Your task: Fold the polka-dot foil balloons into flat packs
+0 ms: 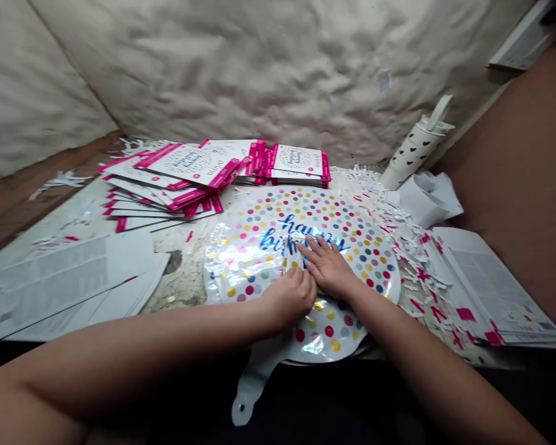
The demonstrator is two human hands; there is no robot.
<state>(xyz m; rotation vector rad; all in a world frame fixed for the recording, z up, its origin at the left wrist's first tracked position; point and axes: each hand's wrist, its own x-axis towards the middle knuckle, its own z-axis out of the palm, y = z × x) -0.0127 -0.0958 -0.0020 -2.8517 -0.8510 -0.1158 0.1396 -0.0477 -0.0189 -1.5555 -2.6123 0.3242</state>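
Note:
A flat round foil balloon with coloured dots and blue "happy birthday" lettering lies spread out in front of me. Its pale tail with a small hole hangs over the table's front edge. My left hand is closed on the balloon just below the lettering, with the fingers bunched and seemingly pinching a crease of the foil. What sits under the fingertips is mostly hidden. Beside it, my right hand lies flat on the balloon with fingers spread, partly covering the lettering.
Stacks of pink-edged balloon packets stand at the back left, and a smaller packet stack at back centre. Printed card sheets lie left, more printed cards right. Paper scraps surround a heart-patterned tumbler.

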